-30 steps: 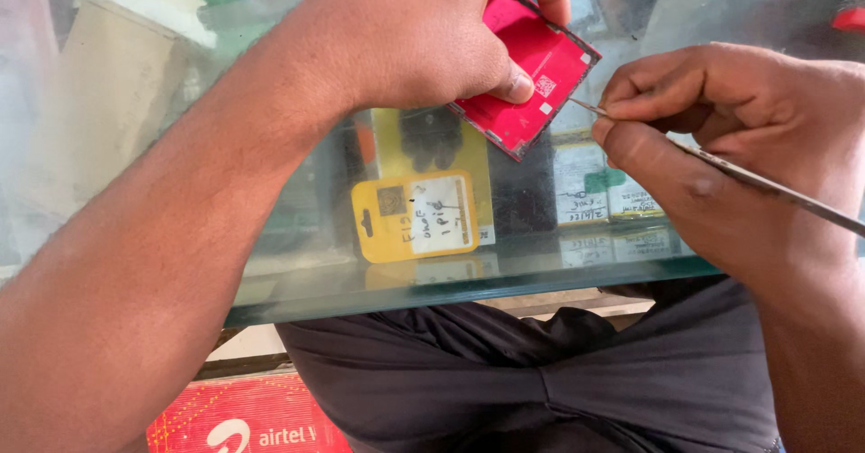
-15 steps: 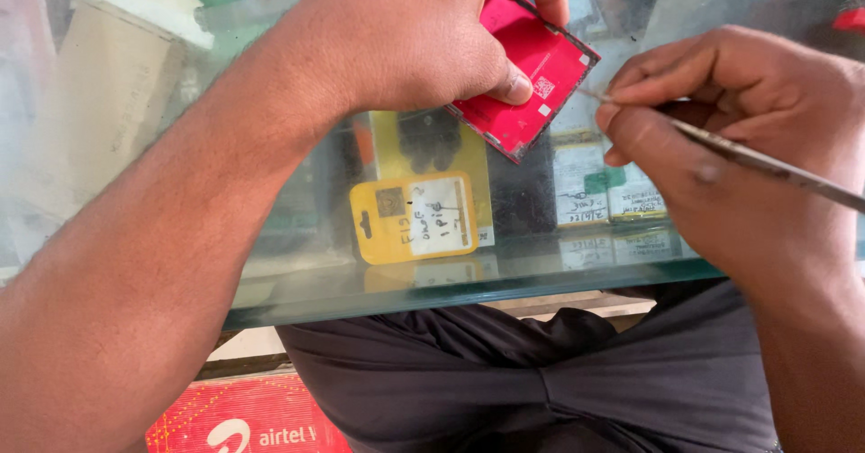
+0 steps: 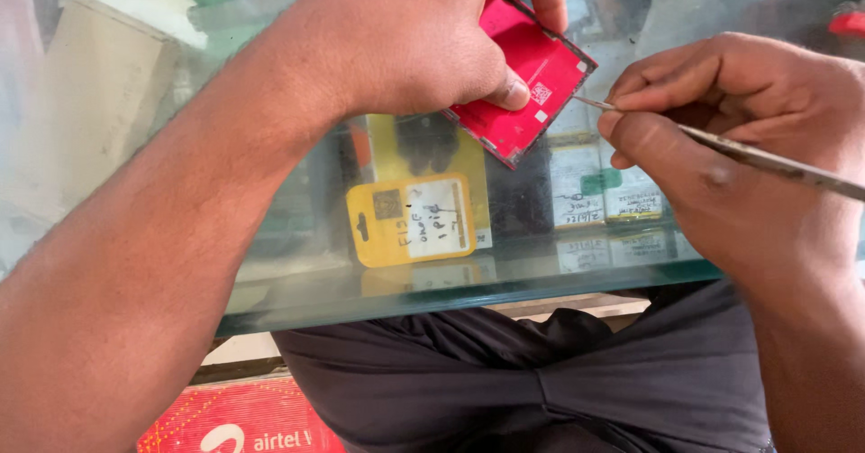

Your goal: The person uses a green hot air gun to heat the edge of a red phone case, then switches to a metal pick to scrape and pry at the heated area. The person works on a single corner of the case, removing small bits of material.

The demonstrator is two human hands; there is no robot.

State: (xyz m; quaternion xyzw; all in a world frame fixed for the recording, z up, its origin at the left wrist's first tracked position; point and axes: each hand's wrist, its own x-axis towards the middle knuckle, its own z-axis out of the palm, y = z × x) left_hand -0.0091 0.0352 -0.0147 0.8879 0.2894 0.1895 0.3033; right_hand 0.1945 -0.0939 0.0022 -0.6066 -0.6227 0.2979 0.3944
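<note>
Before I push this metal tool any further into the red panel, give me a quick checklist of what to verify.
1. Left hand pins the red panel to the glass counter: ok, thumb on its face.
2. Right hand grips the thin metal tool firmly: ok, pinched between thumb and forefinger.
3. Tool tip on the panel's right edge: ok.
4. Tip actually in the seam: cannot tell.
5. Left thumb away from the tip: not ok, close beside it.
6. Panel flat on the glass: cannot tell.
</note>
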